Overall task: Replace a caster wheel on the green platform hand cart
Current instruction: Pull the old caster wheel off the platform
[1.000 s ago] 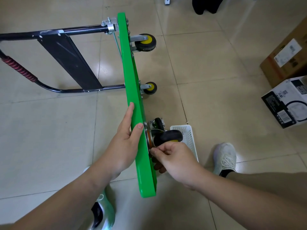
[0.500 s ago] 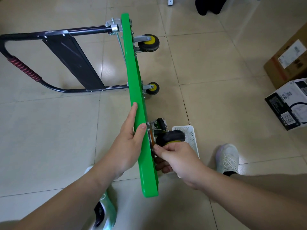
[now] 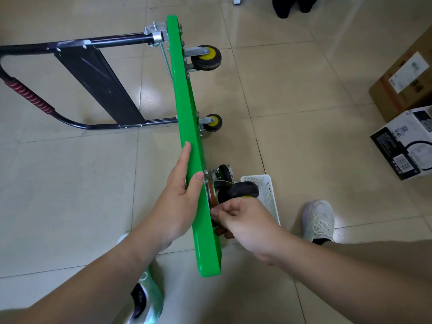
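Your left grip (image 3: 180,202) clamps the stiff green platform (image 3: 187,101); your right grip (image 3: 247,220) pinches the base of the caster wheel (image 3: 238,191), probably heavy, so hold its plate.

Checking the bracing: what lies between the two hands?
The flat green cart platform, stood on edge, separates left hand from right hand at the black caster wheel, in head view.

Head-worn wide view faces down, seemingly close above left hand (image 3: 180,199) and right hand (image 3: 247,220).

Beige glossy tiled floor (image 3: 70,195). At right, brown cardboard box (image 3: 402,85) just beside black-and-white printed carton (image 3: 406,143).
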`<control>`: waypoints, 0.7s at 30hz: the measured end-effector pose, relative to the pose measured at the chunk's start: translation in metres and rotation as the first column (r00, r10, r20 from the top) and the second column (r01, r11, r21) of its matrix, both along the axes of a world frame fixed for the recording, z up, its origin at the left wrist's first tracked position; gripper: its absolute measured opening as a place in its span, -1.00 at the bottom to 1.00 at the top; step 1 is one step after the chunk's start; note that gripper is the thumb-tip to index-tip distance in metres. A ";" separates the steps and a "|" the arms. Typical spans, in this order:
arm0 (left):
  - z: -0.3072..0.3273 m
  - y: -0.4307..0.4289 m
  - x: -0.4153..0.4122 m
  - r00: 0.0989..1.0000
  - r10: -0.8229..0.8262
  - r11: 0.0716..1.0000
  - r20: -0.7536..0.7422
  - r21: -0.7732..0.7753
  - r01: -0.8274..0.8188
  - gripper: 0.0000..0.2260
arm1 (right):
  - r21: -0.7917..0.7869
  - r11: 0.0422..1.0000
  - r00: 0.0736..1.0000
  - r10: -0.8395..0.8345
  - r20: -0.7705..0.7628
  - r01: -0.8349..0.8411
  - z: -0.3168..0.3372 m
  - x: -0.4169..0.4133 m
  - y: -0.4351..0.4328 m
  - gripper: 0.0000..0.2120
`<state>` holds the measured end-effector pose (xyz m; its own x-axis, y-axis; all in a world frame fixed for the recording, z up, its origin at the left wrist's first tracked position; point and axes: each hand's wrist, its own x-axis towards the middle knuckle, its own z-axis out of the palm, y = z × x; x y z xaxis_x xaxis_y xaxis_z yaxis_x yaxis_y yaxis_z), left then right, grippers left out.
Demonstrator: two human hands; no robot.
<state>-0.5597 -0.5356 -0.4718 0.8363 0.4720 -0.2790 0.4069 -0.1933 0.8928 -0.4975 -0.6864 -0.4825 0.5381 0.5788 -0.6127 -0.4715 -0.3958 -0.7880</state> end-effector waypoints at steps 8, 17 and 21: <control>0.002 0.000 0.001 1.000 -0.014 1.000 0.003 -0.005 0.014 -0.44 | 0.022 0.995 0.993 -0.094 -0.073 0.096 -0.001 -0.003 -0.002 -0.86; 0.001 -0.002 0.002 1.000 -0.015 1.000 -0.004 0.018 0.015 -0.44 | -0.010 0.984 0.981 -0.179 -0.074 0.179 -0.002 -0.004 0.000 -0.86; 0.001 -0.002 0.003 1.000 -0.009 0.999 -0.008 0.033 0.010 -0.44 | 0.022 0.982 0.982 -0.190 0.002 0.190 -0.005 -0.006 -0.002 -0.81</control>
